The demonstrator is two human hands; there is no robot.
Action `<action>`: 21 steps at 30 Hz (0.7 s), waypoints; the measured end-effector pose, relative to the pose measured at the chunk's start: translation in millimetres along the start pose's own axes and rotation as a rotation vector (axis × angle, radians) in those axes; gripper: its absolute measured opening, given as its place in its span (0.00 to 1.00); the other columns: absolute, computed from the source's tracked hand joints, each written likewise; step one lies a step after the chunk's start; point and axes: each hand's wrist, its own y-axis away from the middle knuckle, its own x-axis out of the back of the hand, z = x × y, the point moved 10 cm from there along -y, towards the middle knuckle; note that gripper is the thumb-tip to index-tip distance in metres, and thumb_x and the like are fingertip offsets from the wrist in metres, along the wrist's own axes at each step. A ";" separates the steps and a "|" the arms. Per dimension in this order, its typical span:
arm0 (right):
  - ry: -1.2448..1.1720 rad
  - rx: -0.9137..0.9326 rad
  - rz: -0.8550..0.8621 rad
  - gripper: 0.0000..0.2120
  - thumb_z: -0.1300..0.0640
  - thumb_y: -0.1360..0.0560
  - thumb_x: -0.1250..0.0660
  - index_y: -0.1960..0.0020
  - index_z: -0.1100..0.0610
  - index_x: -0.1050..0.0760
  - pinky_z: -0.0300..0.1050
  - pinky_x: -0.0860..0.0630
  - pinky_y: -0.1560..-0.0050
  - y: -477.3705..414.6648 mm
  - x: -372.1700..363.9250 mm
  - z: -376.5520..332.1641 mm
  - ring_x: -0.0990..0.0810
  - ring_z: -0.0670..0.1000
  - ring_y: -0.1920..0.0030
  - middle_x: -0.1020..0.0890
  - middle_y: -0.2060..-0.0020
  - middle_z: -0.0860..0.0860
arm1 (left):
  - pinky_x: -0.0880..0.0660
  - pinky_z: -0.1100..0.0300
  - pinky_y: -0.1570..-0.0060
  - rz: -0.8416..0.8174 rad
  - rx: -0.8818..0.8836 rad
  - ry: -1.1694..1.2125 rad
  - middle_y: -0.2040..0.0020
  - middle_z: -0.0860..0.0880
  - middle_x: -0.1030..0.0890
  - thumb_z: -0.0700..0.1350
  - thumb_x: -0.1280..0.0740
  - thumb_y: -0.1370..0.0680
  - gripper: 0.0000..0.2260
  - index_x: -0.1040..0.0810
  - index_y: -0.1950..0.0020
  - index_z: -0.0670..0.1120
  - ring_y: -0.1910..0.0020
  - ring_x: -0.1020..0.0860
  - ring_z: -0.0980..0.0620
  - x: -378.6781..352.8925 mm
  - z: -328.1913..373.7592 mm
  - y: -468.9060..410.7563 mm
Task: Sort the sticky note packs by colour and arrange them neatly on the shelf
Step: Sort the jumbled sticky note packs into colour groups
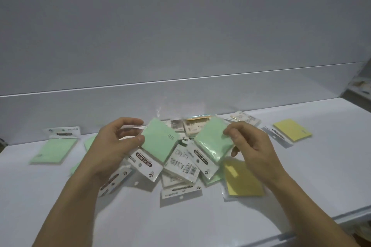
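My left grip [114,146] pinches a green sticky note pack [158,142] by its left edge, thumb on the front face and fingers curled behind it. The pack is tilted, and its white header card printed "STICKY NOTE" points down towards me. My right grip [251,150] pinches a second green pack [210,146] at its upper right edge, and this one is also tilted with its header card towards me. I hold both packs side by side, apart from each other, over the loose heap of packs [180,168] in the middle of the white shelf [311,176]. In that heap the packs overlap at all angles, several showing their printed backs.

A yellow pack [241,180] lies at the heap's right edge, just under my right wrist. Another yellow pack [292,131] lies flat by itself further right, near the back wall. On the left, well apart from the heap, a green pack on the shelf [54,150] lies flat with its header card towards the wall. More green shows just behind my left grip, mostly hidden.
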 end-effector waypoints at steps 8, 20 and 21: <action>-0.239 -0.245 -0.104 0.09 0.69 0.20 0.37 0.45 0.57 0.23 0.42 0.23 0.64 -0.2 -59.6 -9.0 0.20 0.49 0.65 0.17 0.63 0.49 | 0.23 0.38 0.42 0.181 0.037 -0.124 0.47 0.46 0.17 0.46 0.25 0.31 0.19 0.18 0.42 0.59 0.50 0.17 0.41 91.7 -19.0 42.0; -0.135 -0.326 -0.530 0.07 0.61 0.24 0.26 0.47 0.54 0.20 0.44 0.22 0.61 -0.2 -292.2 -44.9 0.17 0.50 0.67 0.14 0.65 0.56 | 0.25 0.56 0.58 0.571 0.103 -0.224 0.50 0.45 0.17 0.33 0.30 0.23 0.12 0.19 0.46 0.48 0.54 0.19 0.49 262.3 -68.0 119.5; -0.083 -0.313 -0.545 0.07 0.60 0.24 0.26 0.48 0.53 0.20 0.43 0.22 0.62 0.1 -306.1 -47.6 0.17 0.48 0.68 0.13 0.63 0.54 | 0.25 0.55 0.58 0.592 0.109 -0.265 0.51 0.46 0.17 0.33 0.30 0.24 0.11 0.19 0.46 0.48 0.55 0.19 0.50 268.6 -69.7 120.8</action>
